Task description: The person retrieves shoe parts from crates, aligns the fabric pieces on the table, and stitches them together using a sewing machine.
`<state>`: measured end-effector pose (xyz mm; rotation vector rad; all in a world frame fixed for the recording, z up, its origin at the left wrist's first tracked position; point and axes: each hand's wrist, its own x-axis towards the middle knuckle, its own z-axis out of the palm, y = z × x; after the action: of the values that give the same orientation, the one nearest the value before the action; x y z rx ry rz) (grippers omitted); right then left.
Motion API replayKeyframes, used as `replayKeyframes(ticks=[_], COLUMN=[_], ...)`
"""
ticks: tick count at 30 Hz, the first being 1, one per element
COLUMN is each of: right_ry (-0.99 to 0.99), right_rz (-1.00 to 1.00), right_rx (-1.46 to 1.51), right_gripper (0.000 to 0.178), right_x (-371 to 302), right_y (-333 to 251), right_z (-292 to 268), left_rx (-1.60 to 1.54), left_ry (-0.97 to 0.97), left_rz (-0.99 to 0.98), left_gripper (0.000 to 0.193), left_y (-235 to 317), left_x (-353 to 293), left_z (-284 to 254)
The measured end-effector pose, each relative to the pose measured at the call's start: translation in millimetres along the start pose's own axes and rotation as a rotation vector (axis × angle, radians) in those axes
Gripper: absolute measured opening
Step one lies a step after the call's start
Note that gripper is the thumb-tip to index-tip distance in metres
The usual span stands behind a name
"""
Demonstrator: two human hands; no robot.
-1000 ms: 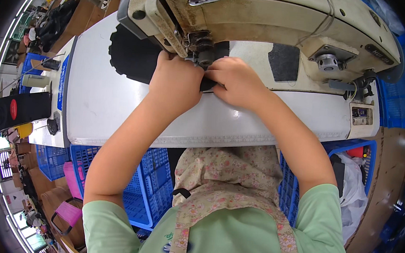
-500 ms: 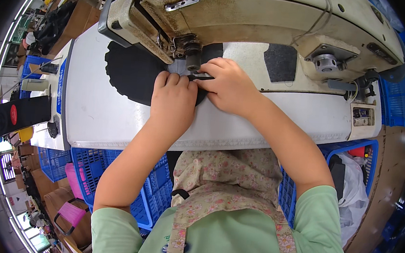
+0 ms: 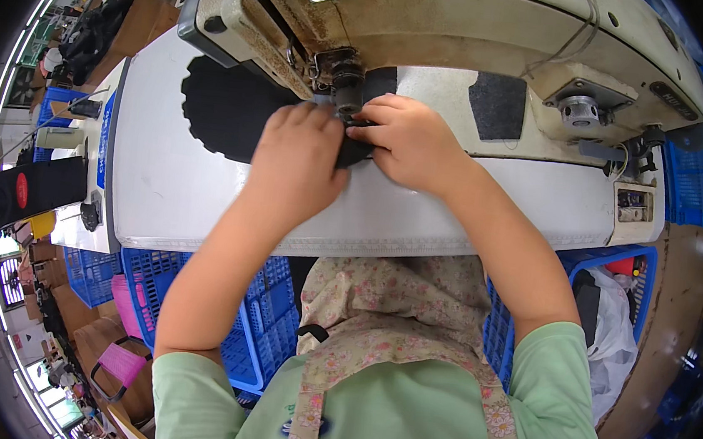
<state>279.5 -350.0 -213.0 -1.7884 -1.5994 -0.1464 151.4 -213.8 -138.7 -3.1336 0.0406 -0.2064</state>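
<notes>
A black fabric piece (image 3: 227,117) with a scalloped left edge lies under the head of a beige sewing machine (image 3: 435,26). My left hand (image 3: 294,156) rests on top of it, fingers stretched forward over the cloth and thumb apart. Close to the needle area, my right hand (image 3: 412,145) pinches the right side of the black fabric between thumb and fingers. The machine's dark cylindrical needle part (image 3: 348,90) stands just above the gap between both hands. My fingers and the machine head hide the stitching spot.
A dark grey fabric piece (image 3: 496,107) lies on the machine bed at the right. The white table (image 3: 419,213) has a ruler strip along its front edge. Blue crates (image 3: 269,321) stand below; the right one holds a clear plastic bag (image 3: 610,326).
My left hand has slid slightly left, its thumb now showing apart from the fingers. The black fabric has turned and its lower edge has moved up. My right hand has shifted slightly right.
</notes>
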Motion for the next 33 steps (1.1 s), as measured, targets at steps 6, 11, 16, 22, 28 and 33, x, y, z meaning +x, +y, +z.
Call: replayKeyframes(ticks=[6,11,16,22,28,33], right_ry=[-0.005,0.050,-0.044,-0.026,-0.037,-0.015], right_rz=[-0.006,-0.006,0.050,0.014,0.004,-0.031], right_rx=[-0.011,0.034,-0.015,-0.020,-0.024,-0.031], right_gripper=[0.023,0.031,0.024,0.026,0.031,0.036], right_x=[-0.1,1.8,2.7,2.0,2.7,3.5], right_y=[2.2,1.2,-3.6,-1.1,-4.2,-3.1], right_z=[1.1,0.0,-5.0,-1.5,-3.8,-2.1], left_rx=[0.070,-0.056,-0.216,-0.082,-0.034,-0.036], left_ry=[-0.074,-0.327,0.004,0.028,0.049,0.035], left_rz=[-0.023,-0.230,-0.071,-0.075,-0.084,-0.090], left_gripper=[0.046,0.051,0.049,0.043,0.040,0.041], left_y=[-9.0,-7.3,-15.4,-10.7,-9.7,-13.7], left_x=[1.0,-12.0,-25.1,-24.1,-23.8,-22.4], left_z=[-7.4,-1.8,4.6,18.5,24.0,24.7])
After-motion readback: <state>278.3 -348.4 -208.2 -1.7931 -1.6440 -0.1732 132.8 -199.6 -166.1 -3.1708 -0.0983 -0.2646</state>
